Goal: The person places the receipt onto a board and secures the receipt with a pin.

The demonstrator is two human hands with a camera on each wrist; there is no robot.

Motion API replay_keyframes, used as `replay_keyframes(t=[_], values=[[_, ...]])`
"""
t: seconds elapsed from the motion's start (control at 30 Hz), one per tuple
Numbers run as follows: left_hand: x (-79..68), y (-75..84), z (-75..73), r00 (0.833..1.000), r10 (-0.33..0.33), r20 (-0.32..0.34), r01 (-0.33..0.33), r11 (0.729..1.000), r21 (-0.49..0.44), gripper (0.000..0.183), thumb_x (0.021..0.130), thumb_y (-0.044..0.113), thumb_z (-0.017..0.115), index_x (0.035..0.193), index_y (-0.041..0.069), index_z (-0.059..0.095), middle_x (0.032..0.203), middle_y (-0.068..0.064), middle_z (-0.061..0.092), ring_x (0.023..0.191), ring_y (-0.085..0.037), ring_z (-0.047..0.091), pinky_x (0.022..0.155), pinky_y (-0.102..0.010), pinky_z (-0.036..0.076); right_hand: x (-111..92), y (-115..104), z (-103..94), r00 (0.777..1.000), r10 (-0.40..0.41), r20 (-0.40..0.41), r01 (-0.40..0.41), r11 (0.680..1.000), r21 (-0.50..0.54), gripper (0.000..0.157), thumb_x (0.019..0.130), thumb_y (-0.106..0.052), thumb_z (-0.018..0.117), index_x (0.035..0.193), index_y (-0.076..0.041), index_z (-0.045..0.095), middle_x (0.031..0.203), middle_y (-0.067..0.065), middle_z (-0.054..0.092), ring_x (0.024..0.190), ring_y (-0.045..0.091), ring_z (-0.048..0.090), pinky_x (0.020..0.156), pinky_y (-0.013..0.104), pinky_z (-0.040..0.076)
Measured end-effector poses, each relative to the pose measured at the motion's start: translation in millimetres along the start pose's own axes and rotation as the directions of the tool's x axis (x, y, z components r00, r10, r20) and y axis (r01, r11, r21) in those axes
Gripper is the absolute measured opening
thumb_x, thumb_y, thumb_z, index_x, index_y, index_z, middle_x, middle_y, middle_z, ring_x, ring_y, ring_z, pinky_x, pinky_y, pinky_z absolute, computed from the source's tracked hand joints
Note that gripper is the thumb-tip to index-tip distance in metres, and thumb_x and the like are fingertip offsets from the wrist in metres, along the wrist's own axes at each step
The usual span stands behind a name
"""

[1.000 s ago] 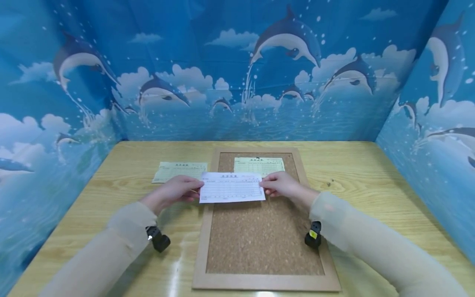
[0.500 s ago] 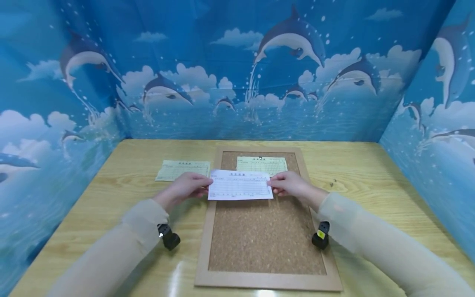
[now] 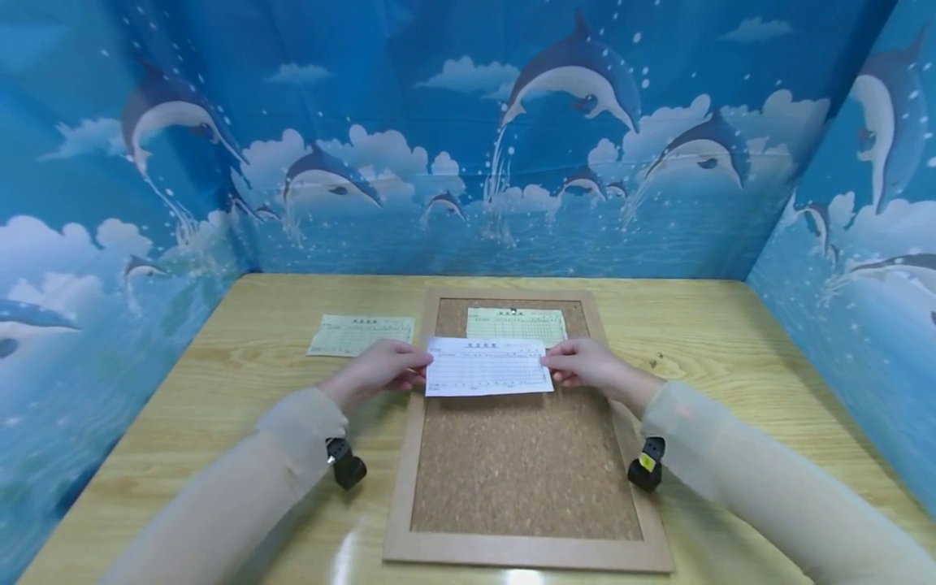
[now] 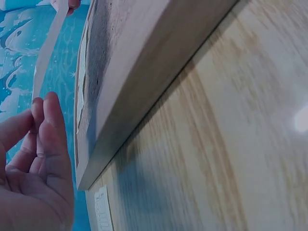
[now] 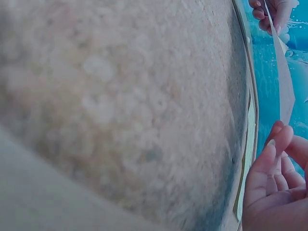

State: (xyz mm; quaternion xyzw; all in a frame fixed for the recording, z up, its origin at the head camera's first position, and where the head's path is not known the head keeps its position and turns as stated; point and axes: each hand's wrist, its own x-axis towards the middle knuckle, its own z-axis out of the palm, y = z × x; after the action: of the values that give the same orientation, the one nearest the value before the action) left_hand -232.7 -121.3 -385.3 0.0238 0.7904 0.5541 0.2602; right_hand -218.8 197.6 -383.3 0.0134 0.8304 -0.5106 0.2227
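Note:
A white printed form is held by both hands above the upper part of a wood-framed corkboard. My left hand pinches its left edge between thumb and fingers. On the opposite edge, my right hand pinches the sheet the same way. Both wrist views show the paper seen edge-on, raised off the board. Just behind it, a pale green form lies at the top of the corkboard with a small dark pin at its upper edge. The white form hides part of the green form's lower edge.
Left of the board, another pale green form lies on the wooden table. A few tiny dark pins or tacks lie right of the board. Blue dolphin-print curtains stand at the back and both sides.
Both hands have carried the white form to the right, so it now lies more centrally over the corkboard. The head view has shifted slightly. Both green forms have stayed in place.

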Motion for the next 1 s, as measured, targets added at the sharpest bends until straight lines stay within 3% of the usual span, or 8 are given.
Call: replay_keyframes(t=[0.2, 0.43, 0.7, 1.0], values=[[5.9, 4.5, 7.4, 1.000, 0.008, 0.011, -0.008, 1.000, 0.023, 0.025, 0.092, 0.017, 0.058, 0.102, -0.004, 0.066, 0.077, -0.006, 0.068, 0.063, -0.009, 0.062, 0.055, -0.021, 0.048, -3, 5, -6.8, 1.000, 0.011, -0.005, -0.011, 1.000, 0.012, 0.027, 0.094, -0.017, 0.057, 0.108, 0.005, 0.061, 0.069, 0.000, 0.057, 0.064, 0.007, 0.052, 0.061, 0.023, 0.049], [10.0, 9.4, 13.7, 1.000, -0.026, -0.007, 0.026, 0.996, 0.088, 0.023, 0.092, 0.020, 0.059, 0.100, 0.001, 0.068, 0.078, -0.007, 0.069, 0.066, -0.012, 0.063, 0.056, -0.022, 0.047, -4, 9, -12.3, 1.000, 0.021, -0.007, -0.021, 1.000, -0.001, 0.027, 0.094, -0.018, 0.057, 0.108, 0.005, 0.062, 0.069, 0.000, 0.057, 0.064, 0.008, 0.052, 0.060, 0.022, 0.048], [17.5, 14.3, 24.0, 1.000, -0.017, -0.003, 0.018, 0.984, 0.179, 0.024, 0.092, 0.021, 0.058, 0.101, 0.002, 0.068, 0.073, -0.003, 0.069, 0.065, -0.009, 0.064, 0.053, -0.020, 0.043, -7, 14, -18.1, 0.999, 0.035, -0.028, -0.036, 0.999, -0.016, 0.020, 0.093, -0.018, 0.058, 0.098, 0.001, 0.064, 0.068, -0.001, 0.057, 0.063, 0.007, 0.053, 0.060, 0.022, 0.049], [22.5, 19.0, 34.2, 1.000, -0.024, -0.004, 0.024, 0.965, 0.261, 0.023, 0.091, 0.023, 0.060, 0.078, 0.005, 0.069, 0.061, 0.000, 0.059, 0.050, -0.008, 0.047, 0.044, -0.020, 0.032, -8, 19, -25.3, 0.998, 0.040, -0.050, -0.044, 0.996, -0.081, 0.025, 0.094, -0.020, 0.058, 0.102, 0.003, 0.064, 0.070, 0.001, 0.058, 0.066, 0.010, 0.053, 0.061, 0.023, 0.048]])
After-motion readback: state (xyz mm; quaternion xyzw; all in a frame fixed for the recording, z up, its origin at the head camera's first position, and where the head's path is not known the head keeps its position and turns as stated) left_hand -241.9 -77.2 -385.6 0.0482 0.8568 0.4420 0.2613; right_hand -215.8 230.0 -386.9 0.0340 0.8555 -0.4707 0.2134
